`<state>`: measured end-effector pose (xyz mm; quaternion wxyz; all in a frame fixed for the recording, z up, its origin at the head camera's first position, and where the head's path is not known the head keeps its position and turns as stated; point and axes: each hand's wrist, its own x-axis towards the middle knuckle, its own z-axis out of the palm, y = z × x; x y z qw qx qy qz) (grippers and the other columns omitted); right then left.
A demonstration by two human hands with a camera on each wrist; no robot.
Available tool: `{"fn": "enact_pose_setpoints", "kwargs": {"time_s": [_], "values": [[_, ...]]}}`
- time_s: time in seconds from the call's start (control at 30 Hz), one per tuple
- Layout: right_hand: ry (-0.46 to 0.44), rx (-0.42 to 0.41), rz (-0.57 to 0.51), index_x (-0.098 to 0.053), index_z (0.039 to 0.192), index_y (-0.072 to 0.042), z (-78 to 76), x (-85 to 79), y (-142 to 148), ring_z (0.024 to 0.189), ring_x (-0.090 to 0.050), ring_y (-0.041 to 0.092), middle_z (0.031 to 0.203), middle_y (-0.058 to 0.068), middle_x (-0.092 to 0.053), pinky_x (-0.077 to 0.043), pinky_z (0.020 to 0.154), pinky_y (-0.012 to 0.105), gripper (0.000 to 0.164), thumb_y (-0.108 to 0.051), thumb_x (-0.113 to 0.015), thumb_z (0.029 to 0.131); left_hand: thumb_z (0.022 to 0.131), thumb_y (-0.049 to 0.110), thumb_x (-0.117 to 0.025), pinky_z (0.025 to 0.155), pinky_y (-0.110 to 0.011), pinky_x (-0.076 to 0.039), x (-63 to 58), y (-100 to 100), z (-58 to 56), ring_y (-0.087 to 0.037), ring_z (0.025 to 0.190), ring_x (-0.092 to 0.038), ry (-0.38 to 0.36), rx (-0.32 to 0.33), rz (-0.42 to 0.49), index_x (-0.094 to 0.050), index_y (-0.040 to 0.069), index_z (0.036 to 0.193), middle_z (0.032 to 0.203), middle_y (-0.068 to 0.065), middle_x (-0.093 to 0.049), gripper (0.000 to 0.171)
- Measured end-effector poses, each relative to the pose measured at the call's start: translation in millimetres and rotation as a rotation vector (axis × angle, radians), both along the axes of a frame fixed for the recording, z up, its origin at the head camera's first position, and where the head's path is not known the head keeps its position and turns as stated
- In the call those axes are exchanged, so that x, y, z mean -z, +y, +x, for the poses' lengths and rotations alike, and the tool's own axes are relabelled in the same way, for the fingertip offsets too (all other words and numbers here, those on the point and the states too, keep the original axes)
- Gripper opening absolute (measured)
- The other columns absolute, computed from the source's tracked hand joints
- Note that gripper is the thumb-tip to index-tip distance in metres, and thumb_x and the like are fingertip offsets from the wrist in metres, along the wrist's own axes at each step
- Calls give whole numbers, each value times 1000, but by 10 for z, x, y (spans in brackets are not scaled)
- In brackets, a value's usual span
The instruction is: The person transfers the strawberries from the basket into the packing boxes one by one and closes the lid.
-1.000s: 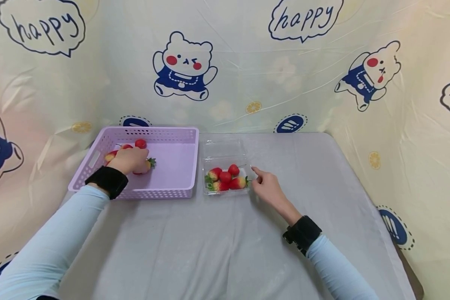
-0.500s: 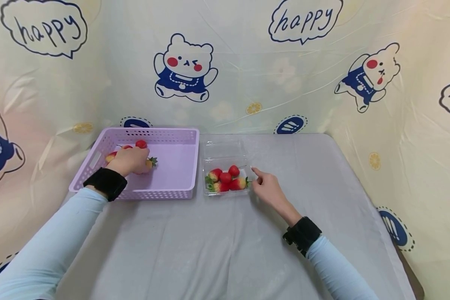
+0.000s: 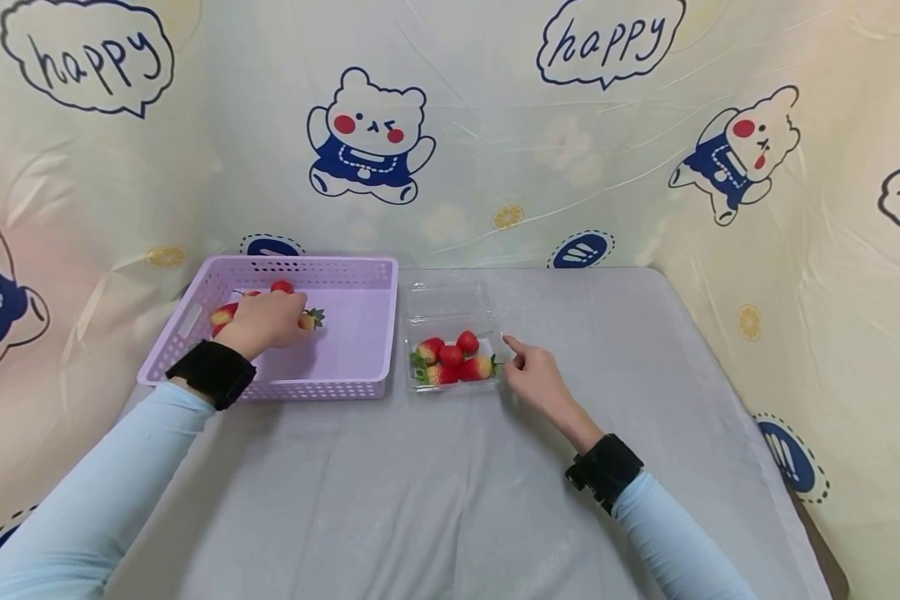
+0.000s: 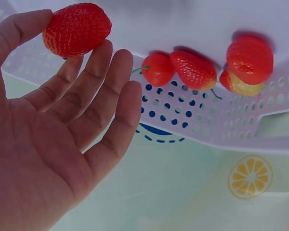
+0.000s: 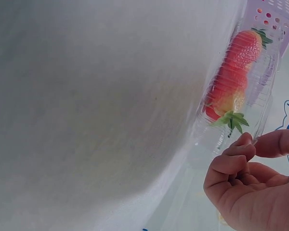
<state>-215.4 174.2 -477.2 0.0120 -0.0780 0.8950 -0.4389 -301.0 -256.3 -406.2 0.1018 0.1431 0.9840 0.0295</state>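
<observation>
Left hand [image 4: 53, 139] pinching strawberry [image 4: 77, 29], lengthwise rightward.

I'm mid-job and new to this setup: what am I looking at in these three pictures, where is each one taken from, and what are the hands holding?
No machine here: a person with two bare hands, each wrist wearing a black camera band. The wide picture comes from a head-worn camera looking down at a grey-covered table. The other two come from the wrist cameras. On the table stand a lilac perforated plastic basket with several red strawberries, and a clear plastic clamshell box with more strawberries. The left hand is inside the basket, pinching one red strawberry between thumb and fingertips. The right hand rests beside the box, fingers curled, forefinger towards its edge; whether it touches the box is unclear.
</observation>
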Motion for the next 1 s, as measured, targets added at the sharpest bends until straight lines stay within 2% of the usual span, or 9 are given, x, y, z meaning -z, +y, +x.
{"fn": "enact_pose_setpoints", "kwargs": {"time_s": [0.3, 0.5, 0.77, 1.0], "values": [[-3, 2, -5, -55, 149, 3, 5, -1, 0, 52, -30, 14, 60, -3, -35, -29, 52, 29, 54, -4, -52, 96, 88, 25, -84, 76, -61, -52, -6, 85, 76, -37, 85, -60, 74, 21, 32, -63, 1, 115, 94, -17, -66, 42], [-5, 1, -6, -55, 149, 3, 0, -2, -3, 53, -31, 14, 61, -2, -36, -30, 53, 29, 54, -5, -52, 95, 88, 26, -84, 71, -56, -57, 18, 132, 118, -35, 84, -61, 122, 28, 88, -63, 3, 117, 97, -16, -67, 42], [-1, -2, -6, -55, 149, 4, 1, -3, -2, 52, -31, 14, 60, -3, -36, -29, 52, 29, 55, -4, -52, 95, 89, 27, -84, 73, -51, -59, 4, 200, 202, -34, 88, -65, 131, 31, 146, -65, 2, 123, 104, -17, -71, 47], [3, -1, 3, -55, 149, 4, -2, -2, 0, 52, -30, 13, 60, -3, -36, -29, 52, 29, 55, -4, -51, 95, 89, 27, -84, 75, -54, -60, 12, 242, 239, -36, 92, -66, 138, 30, 164, -64, 3, 130, 109, -19, -70, 52]]}}
